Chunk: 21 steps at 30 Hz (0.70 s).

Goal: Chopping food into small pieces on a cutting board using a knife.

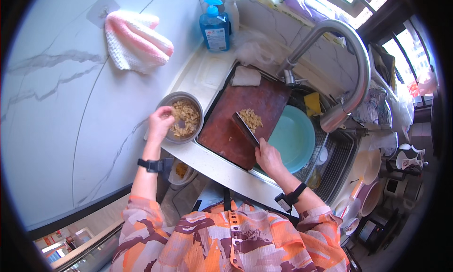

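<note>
My left hand [162, 123] is over the left side of a grey metal bowl [201, 120], its fingertips pinched on a small tan piece of food. Light brown food pieces [187, 118] lie in that bowl. My right hand [269, 156] grips the handle of a knife [245, 128], whose blade rests on a reddish-brown cutting board [226, 102]. Against the blade's far right side lies a small heap of chopped tan pieces [251, 120]. A folded whitish cloth [246, 76] sits at the board's back end.
The board lies across the sink beside a turquoise basin [297, 141]. A curved metal faucet [366, 59] arches over the sink. A blue soap bottle [214, 29] stands at the back; a pink and white towel [136, 42] hangs on the left wall. Bowls [371, 197] stand at the right.
</note>
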Each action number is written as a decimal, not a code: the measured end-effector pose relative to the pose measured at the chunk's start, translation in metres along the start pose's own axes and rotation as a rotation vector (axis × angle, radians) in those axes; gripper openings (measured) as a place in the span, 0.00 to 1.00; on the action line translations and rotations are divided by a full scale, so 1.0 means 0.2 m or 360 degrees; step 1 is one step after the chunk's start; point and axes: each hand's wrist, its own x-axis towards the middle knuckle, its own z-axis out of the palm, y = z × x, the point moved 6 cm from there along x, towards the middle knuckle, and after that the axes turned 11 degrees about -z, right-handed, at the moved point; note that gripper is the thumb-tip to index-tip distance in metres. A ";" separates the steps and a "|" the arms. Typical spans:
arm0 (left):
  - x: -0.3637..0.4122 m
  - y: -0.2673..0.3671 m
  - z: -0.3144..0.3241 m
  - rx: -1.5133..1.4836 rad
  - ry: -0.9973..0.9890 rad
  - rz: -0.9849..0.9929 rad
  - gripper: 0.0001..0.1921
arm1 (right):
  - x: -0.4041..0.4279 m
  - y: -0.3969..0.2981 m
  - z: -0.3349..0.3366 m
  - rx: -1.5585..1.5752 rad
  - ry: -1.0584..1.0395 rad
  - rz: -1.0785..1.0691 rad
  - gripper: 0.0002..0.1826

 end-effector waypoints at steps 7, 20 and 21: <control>0.02 -0.03 0.07 -0.0695 -0.0267 -0.0587 0.14 | -0.01 0.04 0.01 -0.0021 0.0004 0.0021 0.09; -0.06 0.03 0.18 -0.0627 -0.0288 -0.0547 0.13 | 0.00 0.04 0.04 -0.0019 -0.0033 0.0010 0.09; -0.10 0.10 0.26 -0.0640 -0.0409 -0.0515 0.13 | 0.00 0.04 0.03 -0.0011 0.0004 -0.0023 0.10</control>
